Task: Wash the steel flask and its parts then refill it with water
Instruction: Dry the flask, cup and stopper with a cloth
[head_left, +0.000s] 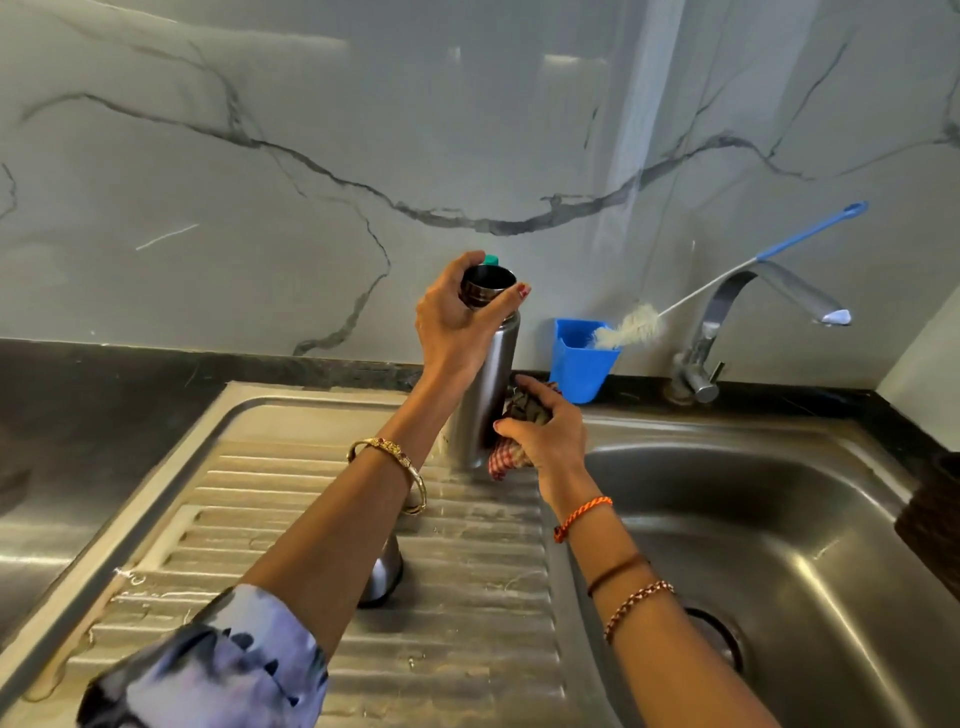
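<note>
The steel flask (491, 384) stands upright at the back of the ribbed drainboard (322, 519). My left hand (457, 322) grips its open neck from above. My right hand (545, 431) holds a bunched checked cloth (506, 457) against the flask's lower right side. Under my left forearm a steel cup-like part (384, 574) stands on the drainboard, partly hidden. A small green cap (491, 259) shows just behind the flask's mouth.
The sink basin (779, 545) with its drain lies to the right. At the back right are a steel tap (727, 332) and a blue holder (582, 358) with a long bottle brush (675, 306). A dark counter (93, 415) runs left.
</note>
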